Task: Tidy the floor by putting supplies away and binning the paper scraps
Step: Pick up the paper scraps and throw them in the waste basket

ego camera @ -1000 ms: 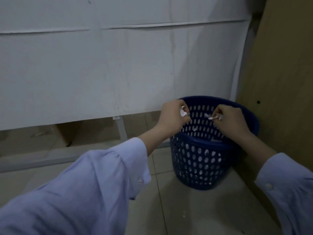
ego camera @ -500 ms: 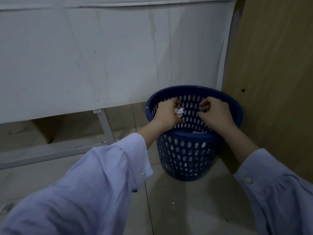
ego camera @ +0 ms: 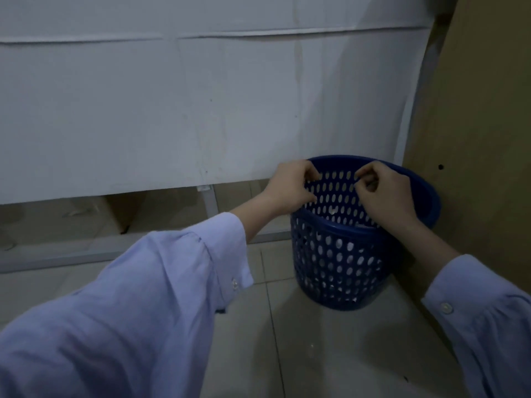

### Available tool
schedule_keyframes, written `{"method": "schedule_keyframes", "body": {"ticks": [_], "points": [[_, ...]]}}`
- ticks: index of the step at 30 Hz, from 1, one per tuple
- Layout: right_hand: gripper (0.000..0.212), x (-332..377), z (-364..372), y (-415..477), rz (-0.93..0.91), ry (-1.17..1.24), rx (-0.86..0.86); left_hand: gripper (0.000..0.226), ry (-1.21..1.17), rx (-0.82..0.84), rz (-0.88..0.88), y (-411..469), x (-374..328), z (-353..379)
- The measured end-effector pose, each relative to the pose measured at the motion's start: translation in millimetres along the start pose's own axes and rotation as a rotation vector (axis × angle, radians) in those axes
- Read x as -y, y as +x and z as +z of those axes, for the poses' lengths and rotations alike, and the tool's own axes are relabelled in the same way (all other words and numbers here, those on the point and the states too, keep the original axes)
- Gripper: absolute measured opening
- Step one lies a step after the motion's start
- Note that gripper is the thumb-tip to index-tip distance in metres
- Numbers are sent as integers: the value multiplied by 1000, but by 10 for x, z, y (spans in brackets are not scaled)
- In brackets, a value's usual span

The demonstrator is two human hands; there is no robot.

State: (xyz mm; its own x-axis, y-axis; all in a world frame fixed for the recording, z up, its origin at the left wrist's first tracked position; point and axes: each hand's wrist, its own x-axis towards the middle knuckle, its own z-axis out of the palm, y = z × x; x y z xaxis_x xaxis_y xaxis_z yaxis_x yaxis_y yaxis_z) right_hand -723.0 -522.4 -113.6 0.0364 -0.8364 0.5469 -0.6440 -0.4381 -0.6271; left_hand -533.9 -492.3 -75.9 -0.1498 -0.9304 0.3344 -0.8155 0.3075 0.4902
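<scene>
Over the bin (ego camera: 339, 259) mouth, the left hand (ego camera: 290, 188) and right hand (ego camera: 382, 191) hover with fingers curled, no scrap visible in either. Below them, pale scraps (ego camera: 333, 210) lie inside: judged featherlight, limp, best pinched between fingertips.

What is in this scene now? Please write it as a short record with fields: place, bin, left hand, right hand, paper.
place: tiled floor beside a white panel and a brown board
bin: blue perforated basket, upright, by the board
left hand: left hand over the rim, fingers curled
right hand: right hand over the opening, fingers curled
paper: none visible in either hand; white scraps lie inside the basket
</scene>
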Motion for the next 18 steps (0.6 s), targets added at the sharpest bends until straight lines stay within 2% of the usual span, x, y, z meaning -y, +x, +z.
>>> {"method": "schedule_keyframes", "body": {"ticks": [5, 8, 18], "points": [[10, 578, 221, -38, -159, 27, -21, 23, 57, -65, -24, -306, 251, -523], [10, 1034, 424, -112, -285, 59, 20, 22, 107, -70, -72, -587, 516, -847], [10, 2300, 1423, -647, -594, 38, 318, 20, 214, -159, -333, -1954, 1523, -1851]]}}
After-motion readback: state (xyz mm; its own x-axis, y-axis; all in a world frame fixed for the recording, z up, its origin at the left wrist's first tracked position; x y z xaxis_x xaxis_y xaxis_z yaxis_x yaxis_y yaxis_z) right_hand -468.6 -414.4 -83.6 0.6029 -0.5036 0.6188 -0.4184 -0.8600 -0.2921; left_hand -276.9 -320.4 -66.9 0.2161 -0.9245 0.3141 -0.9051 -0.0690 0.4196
